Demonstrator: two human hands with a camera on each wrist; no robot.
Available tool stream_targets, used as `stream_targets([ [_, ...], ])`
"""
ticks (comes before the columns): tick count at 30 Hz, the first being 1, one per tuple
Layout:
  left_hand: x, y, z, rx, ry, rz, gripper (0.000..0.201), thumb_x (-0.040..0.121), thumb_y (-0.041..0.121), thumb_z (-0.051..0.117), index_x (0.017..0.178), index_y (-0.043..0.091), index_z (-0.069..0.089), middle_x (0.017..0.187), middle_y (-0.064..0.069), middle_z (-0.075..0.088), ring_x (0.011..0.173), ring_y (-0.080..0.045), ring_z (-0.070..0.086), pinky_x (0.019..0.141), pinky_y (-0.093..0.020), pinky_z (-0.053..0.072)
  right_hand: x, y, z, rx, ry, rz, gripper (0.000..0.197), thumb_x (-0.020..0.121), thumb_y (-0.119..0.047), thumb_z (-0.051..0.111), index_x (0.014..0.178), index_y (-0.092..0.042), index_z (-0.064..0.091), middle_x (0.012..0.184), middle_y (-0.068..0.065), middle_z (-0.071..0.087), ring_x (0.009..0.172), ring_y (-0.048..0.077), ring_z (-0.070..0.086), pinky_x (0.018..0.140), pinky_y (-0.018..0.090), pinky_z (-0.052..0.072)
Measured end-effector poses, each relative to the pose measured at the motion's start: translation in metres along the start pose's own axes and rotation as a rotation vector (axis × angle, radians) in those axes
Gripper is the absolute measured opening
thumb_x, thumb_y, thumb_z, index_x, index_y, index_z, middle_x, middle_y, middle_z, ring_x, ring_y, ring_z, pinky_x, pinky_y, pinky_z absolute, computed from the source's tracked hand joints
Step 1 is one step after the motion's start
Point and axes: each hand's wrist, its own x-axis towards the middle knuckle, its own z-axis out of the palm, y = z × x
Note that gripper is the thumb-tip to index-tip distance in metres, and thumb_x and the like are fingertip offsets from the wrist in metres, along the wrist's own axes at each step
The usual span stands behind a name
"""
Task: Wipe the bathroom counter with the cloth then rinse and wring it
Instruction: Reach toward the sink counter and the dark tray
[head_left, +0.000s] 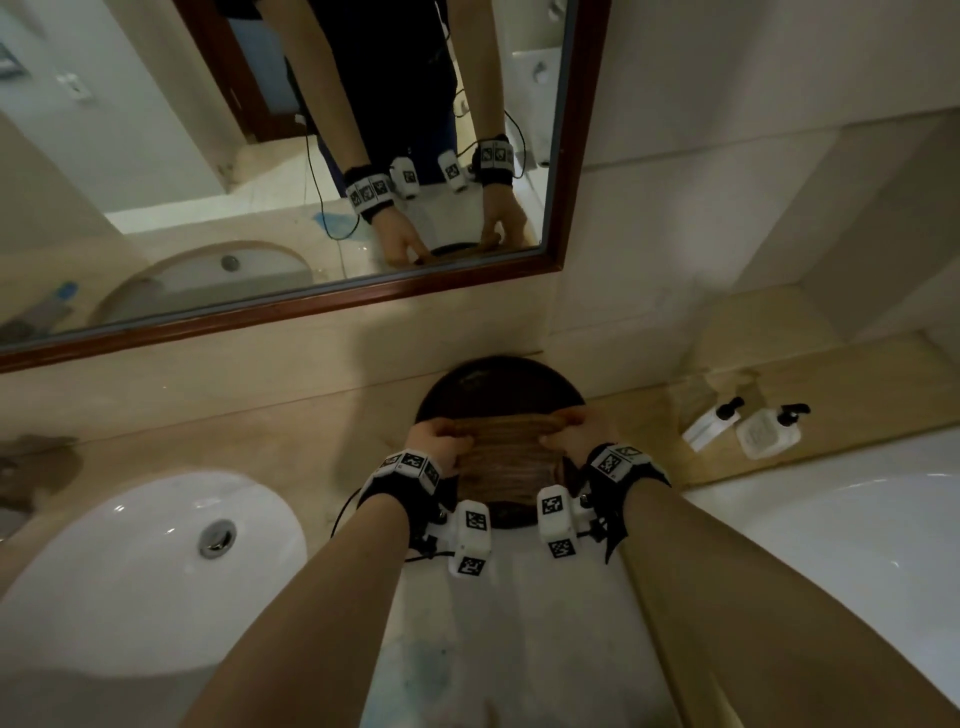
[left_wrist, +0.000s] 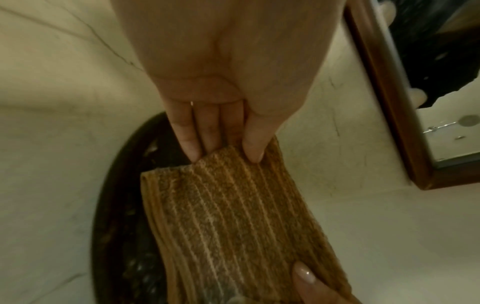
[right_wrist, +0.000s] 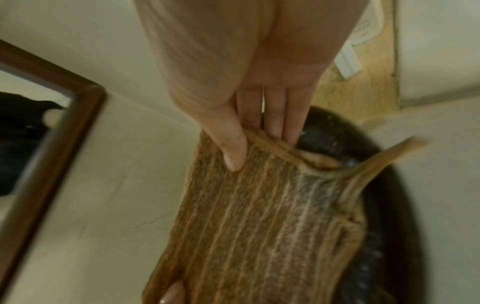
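Note:
A brown ribbed cloth (head_left: 506, 457), folded, is stretched between both hands above a dark round tray (head_left: 493, 387) on the beige counter (head_left: 234, 421). My left hand (head_left: 441, 441) pinches the cloth's left end; in the left wrist view its thumb lies on top of the cloth (left_wrist: 233, 216) and its fingers (left_wrist: 205, 131) go under it. My right hand (head_left: 576, 431) pinches the right end the same way, thumb on the cloth (right_wrist: 259, 216) in the right wrist view. A loose flap (right_wrist: 376, 164) sticks out at that end.
A white oval sink (head_left: 156, 561) with a metal drain sits to the left. A white bathtub rim (head_left: 831, 519) lies to the right, with two pump bottles (head_left: 748, 426) behind it. A wood-framed mirror (head_left: 566, 208) hangs on the wall close behind the tray.

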Motion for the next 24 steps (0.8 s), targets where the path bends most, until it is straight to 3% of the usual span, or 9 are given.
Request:
stream_targets([
  [3, -0.029, -0.004, -0.001, 0.004, 0.007, 0.045, 0.019, 0.091, 0.0, 0.06, 0.107, 0.009, 0.058, 0.085, -0.007, 0.06, 0.084, -0.022, 0.06, 0.075, -0.033, 0.051, -0.027, 0.002, -0.005, -0.016, -0.054, -0.031, 0.014, 0.08, -0.016, 0.075, 0.09, -0.014, 0.066, 0.092, 0.005, 0.065, 0.09, 0.022, 0.061, 0.087, 0.033, 0.05],
  [5, -0.049, -0.01, 0.001, -0.004, 0.016, 0.077, 0.014, 0.09, -0.001, 0.059, 0.101, 0.009, 0.059, 0.081, -0.007, 0.059, 0.082, -0.023, 0.06, 0.072, -0.032, 0.051, -0.045, 0.007, -0.009, -0.005, -0.063, -0.054, 0.016, 0.08, -0.014, 0.075, 0.078, -0.019, 0.06, 0.085, 0.005, 0.064, 0.092, 0.028, 0.064, 0.089, 0.043, 0.053],
  [7, -0.068, -0.02, 0.002, 0.0, 0.029, 0.12, 0.012, 0.089, 0.001, 0.061, 0.098, 0.009, 0.06, 0.08, -0.008, 0.06, 0.082, -0.026, 0.06, 0.066, -0.033, 0.053, -0.065, 0.013, -0.014, 0.001, -0.054, -0.105, 0.015, 0.08, -0.014, 0.075, 0.078, -0.019, 0.061, 0.077, 0.002, 0.063, 0.081, 0.025, 0.064, 0.074, 0.039, 0.056],
  [9, -0.091, -0.031, 0.002, 0.024, 0.029, 0.15, 0.009, 0.089, 0.004, 0.063, 0.091, 0.011, 0.06, 0.082, -0.01, 0.061, 0.077, -0.026, 0.061, 0.063, -0.033, 0.054, -0.09, 0.019, -0.021, 0.013, -0.048, -0.158, 0.011, 0.08, -0.012, 0.075, 0.082, -0.014, 0.065, 0.072, 0.001, 0.062, 0.069, 0.02, 0.061, 0.057, 0.028, 0.05],
  [10, -0.102, -0.037, 0.003, 0.022, 0.024, 0.158, 0.011, 0.089, 0.004, 0.062, 0.086, 0.014, 0.059, 0.084, -0.012, 0.061, 0.075, -0.025, 0.061, 0.064, -0.034, 0.054, -0.102, 0.023, -0.023, 0.019, -0.043, -0.183, 0.01, 0.08, -0.012, 0.075, 0.08, -0.013, 0.065, 0.071, 0.002, 0.063, 0.067, 0.019, 0.061, 0.055, 0.026, 0.049],
  [14, -0.149, -0.06, 0.007, -0.054, 0.002, 0.152, 0.017, 0.093, 0.003, 0.055, 0.082, 0.016, 0.055, 0.088, -0.011, 0.06, 0.083, -0.026, 0.06, 0.082, -0.041, 0.052, -0.15, 0.04, -0.028, 0.04, -0.048, -0.235, 0.015, 0.08, -0.012, 0.075, 0.071, -0.017, 0.064, 0.077, 0.007, 0.068, 0.079, 0.025, 0.066, 0.078, 0.041, 0.057],
  [16, -0.17, -0.074, 0.009, -0.068, -0.018, 0.124, 0.013, 0.094, 0.009, 0.055, 0.085, 0.018, 0.055, 0.095, -0.01, 0.062, 0.093, -0.027, 0.061, 0.088, -0.041, 0.051, -0.172, 0.05, -0.03, 0.042, -0.051, -0.234, 0.015, 0.08, -0.014, 0.075, 0.07, -0.018, 0.064, 0.079, 0.007, 0.069, 0.082, 0.027, 0.067, 0.079, 0.043, 0.057],
  [21, -0.211, -0.114, 0.013, -0.052, -0.039, 0.11, 0.007, 0.096, 0.014, 0.055, 0.09, 0.016, 0.053, 0.09, -0.01, 0.057, 0.074, -0.021, 0.06, 0.066, -0.037, 0.055, -0.216, 0.084, -0.024, 0.076, -0.039, -0.178, 0.015, 0.081, -0.017, 0.075, 0.071, -0.016, 0.064, 0.076, 0.005, 0.068, 0.077, 0.025, 0.066, 0.076, 0.042, 0.056],
  [24, -0.232, -0.155, 0.013, -0.002, -0.061, 0.108, 0.013, 0.094, 0.016, 0.059, 0.083, 0.017, 0.053, 0.088, -0.012, 0.059, 0.073, -0.027, 0.062, 0.067, -0.041, 0.057, -0.248, 0.119, -0.01, 0.096, -0.027, -0.116, 0.019, 0.082, -0.014, 0.074, 0.069, -0.015, 0.06, 0.07, 0.003, 0.064, 0.07, 0.02, 0.063, 0.071, 0.037, 0.054],
])
